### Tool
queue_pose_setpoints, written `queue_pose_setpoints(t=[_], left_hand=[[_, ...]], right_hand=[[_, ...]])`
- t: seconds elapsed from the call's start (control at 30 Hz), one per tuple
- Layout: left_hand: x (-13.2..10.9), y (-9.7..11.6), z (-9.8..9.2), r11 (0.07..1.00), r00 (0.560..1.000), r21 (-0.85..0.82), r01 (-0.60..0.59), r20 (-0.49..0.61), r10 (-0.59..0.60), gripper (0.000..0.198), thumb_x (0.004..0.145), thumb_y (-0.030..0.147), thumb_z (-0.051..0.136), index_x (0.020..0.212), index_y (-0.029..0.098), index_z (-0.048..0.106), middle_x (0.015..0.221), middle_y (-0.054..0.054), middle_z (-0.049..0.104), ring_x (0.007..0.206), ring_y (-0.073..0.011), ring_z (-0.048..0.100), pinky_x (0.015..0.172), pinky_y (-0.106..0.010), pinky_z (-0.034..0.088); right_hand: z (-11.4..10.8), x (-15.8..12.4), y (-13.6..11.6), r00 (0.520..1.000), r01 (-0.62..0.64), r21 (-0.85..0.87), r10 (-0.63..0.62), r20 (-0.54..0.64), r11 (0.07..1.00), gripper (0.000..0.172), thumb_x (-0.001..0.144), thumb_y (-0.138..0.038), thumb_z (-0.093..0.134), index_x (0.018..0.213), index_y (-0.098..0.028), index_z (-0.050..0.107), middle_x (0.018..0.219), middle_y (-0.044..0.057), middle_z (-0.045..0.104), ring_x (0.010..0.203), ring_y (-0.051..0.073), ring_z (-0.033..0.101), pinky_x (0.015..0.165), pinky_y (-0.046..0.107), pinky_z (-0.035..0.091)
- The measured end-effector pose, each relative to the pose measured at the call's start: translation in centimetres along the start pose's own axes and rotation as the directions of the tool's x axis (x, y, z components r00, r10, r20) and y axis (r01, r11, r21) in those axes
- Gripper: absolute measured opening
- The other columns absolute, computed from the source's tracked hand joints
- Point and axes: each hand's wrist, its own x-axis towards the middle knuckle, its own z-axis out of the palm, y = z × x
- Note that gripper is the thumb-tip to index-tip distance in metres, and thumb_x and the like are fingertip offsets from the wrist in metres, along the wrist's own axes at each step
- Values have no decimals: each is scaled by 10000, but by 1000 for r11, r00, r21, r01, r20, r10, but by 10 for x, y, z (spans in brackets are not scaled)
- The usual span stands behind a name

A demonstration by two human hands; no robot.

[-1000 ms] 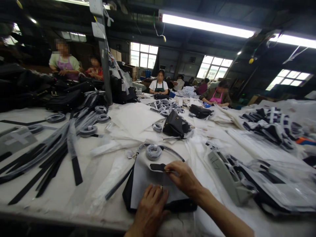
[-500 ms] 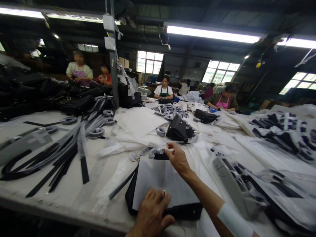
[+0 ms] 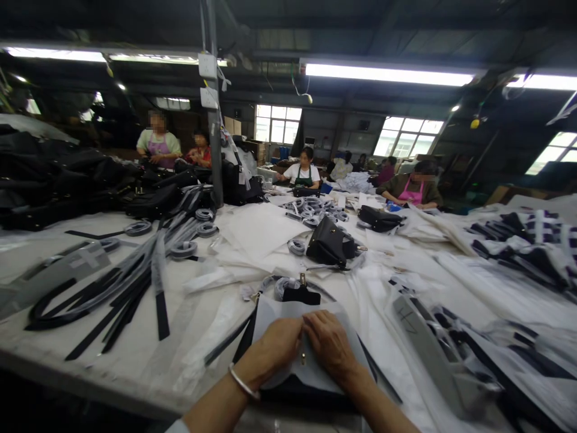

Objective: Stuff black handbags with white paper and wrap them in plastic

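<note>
A black handbag [image 3: 311,402] lies in front of me with a thin white sheet [image 3: 288,379] over its front. A small gold clasp piece [image 3: 303,359] shows at the sheet, just below my hands. My left hand [image 3: 280,341], with a bangle on the wrist, is closed on the sheet, its fingertips hidden. Beside it my right hand [image 3: 329,343] is closed too, bent fingers together on the sheet. Beyond my hands a black strap tab [image 3: 302,295] with gold hardware points away from me, next to a wrapped coiled strap [image 3: 283,285].
Wrapped straps [image 3: 157,264] spread over the table at left, with a heap of black bags [image 3: 54,174] behind. Another black handbag [image 3: 328,240] stands ahead. A grey box [image 3: 424,337] is at right. A metal post [image 3: 216,144] rises at the table. Several people work across it.
My right hand has come back from the bag's far edge to the middle of the sheet. My left hand has moved up beside it. The strap tab is now uncovered.
</note>
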Motion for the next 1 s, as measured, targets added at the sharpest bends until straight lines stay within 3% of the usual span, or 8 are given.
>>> queue_pose_setpoints(t=[0.2,0.43,0.63,0.73,0.83,1.0], left_hand=[[-8,-6,31,992,981,120,35,-195,-11,163,905,72,512,989,178,602,1022,-61,662,1003,-239,629,929,-415,489],[-5,-17,43,988,962,152,38,-274,5,298,964,195,522,1260,190,551,1277,-86,631,1242,-258,548,1113,-540,352],[-3,-17,47,984,963,155,93,-264,-50,189,983,174,469,1106,186,612,1061,-64,678,1044,-239,618,1065,-516,393],[-2,-14,45,979,958,156,133,-273,-86,127,970,198,501,1012,175,619,965,-65,651,953,-256,605,936,-484,465],[1,-14,42,978,951,146,152,-290,-105,97,960,206,519,943,174,609,942,-62,629,910,-255,583,866,-451,474],[2,-18,47,979,938,126,163,-328,-114,65,927,181,572,975,181,615,990,-53,646,1006,-256,585,1042,-541,366]], right_hand=[[0,-5,4,988,140,79,-134,-81,987,316,984,-137,392,1189,-191,626,1158,101,678,1114,239,590,1028,418,445],[12,-3,6,998,19,15,-20,64,1000,334,975,-253,531,1295,-197,607,1359,72,619,1294,265,510,1179,487,264],[15,-3,5,999,-22,-39,24,40,999,194,981,-240,552,1136,-221,667,1128,55,707,1059,241,628,971,400,420],[15,-3,3,998,-64,-87,64,0,994,113,978,-258,572,987,-228,680,955,39,708,924,241,633,855,385,420],[16,-1,1,996,-82,-141,78,-30,987,153,975,-316,591,869,-228,659,868,36,686,854,252,610,799,387,389],[26,2,6,996,-84,-226,75,-50,970,217,959,-366,605,801,-218,626,804,53,668,791,276,594,744,392,352]])
